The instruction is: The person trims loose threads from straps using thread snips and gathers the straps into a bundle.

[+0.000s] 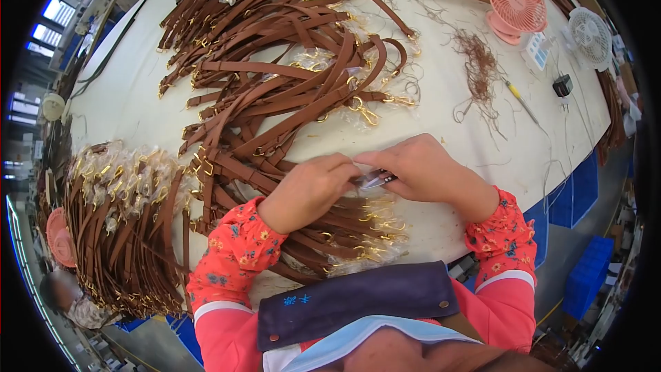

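Observation:
My left hand (310,189) is closed, thumb and fingers pinched together; what they hold is too small and covered to make out. Close against it, my right hand (415,169) curls around a small shiny metal tool with a dark handle (376,179), which looks like thread snips. The fingertips of both hands nearly meet. Below my hands lies a bundle of brown straps (330,234) with gold clasps (375,248), some in clear plastic. A large pile of brown straps (275,83) with gold buckles spreads beyond my left hand.
Another bundle of straps (124,234) hangs over the table's left edge. Loose brown threads (478,62) lie on the white table (441,107). Toward the right are a pink fan (516,3), a white fan (589,38), a yellow-handled tool (513,89) and blue crates (585,272). Another person sits at lower left.

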Demonstrator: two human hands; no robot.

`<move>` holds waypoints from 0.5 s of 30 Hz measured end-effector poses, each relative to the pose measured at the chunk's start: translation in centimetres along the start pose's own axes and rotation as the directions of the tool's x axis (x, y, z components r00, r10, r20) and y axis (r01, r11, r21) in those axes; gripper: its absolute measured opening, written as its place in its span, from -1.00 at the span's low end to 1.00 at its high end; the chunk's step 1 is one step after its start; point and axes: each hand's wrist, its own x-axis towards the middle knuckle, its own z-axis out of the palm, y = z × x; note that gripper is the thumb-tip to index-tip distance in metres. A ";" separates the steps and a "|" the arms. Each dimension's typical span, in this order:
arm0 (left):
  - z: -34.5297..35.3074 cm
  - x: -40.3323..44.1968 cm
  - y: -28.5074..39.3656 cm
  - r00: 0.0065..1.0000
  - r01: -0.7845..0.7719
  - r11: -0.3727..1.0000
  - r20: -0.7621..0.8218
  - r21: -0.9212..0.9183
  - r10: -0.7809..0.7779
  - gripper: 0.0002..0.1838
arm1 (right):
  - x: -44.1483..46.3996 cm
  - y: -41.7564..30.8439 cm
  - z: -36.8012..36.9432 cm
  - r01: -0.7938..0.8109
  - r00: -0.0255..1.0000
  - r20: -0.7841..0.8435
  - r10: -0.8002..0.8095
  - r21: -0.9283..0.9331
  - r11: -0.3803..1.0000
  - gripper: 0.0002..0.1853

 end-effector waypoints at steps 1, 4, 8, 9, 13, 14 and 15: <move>0.7 0.1 0.1 1.000 -0.012 0.999 -0.009 -0.032 0.012 -0.70 | -0.1 0.3 -0.3 -0.009 0.999 0.051 0.010 -0.001 1.000 -0.63; 0.9 0.2 0.3 0.991 0.128 0.975 -0.010 -0.180 -0.132 -0.63 | -0.2 0.7 -1.3 -0.061 0.982 0.176 0.064 -0.021 0.998 -0.75; 0.3 0.3 -0.3 0.987 0.158 0.953 0.023 -0.257 -0.158 -0.56 | -0.3 0.5 -2.4 -0.160 0.958 0.231 0.169 -0.056 0.986 -0.79; 0.2 0.2 -0.3 0.989 0.150 0.960 0.033 -0.237 -0.147 -0.56 | -0.3 0.5 -2.5 -0.175 0.954 0.237 0.184 -0.057 0.983 -0.79; 0.2 0.4 0.5 0.995 0.098 0.984 0.007 -0.151 -0.098 -0.61 | -0.6 0.7 -3.1 -0.192 0.942 0.277 0.189 -0.017 0.981 -0.76; 0.4 0.4 0.4 0.999 0.047 0.996 -0.008 -0.074 -0.048 -0.62 | -0.6 0.7 -3.3 -0.203 0.936 0.290 0.198 -0.014 0.979 -0.73; 0.7 0.3 0.2 1.000 -0.003 1.000 -0.019 0.004 0.003 -0.63 | -0.5 0.7 -3.4 -0.214 0.930 0.304 0.207 -0.010 0.977 -0.70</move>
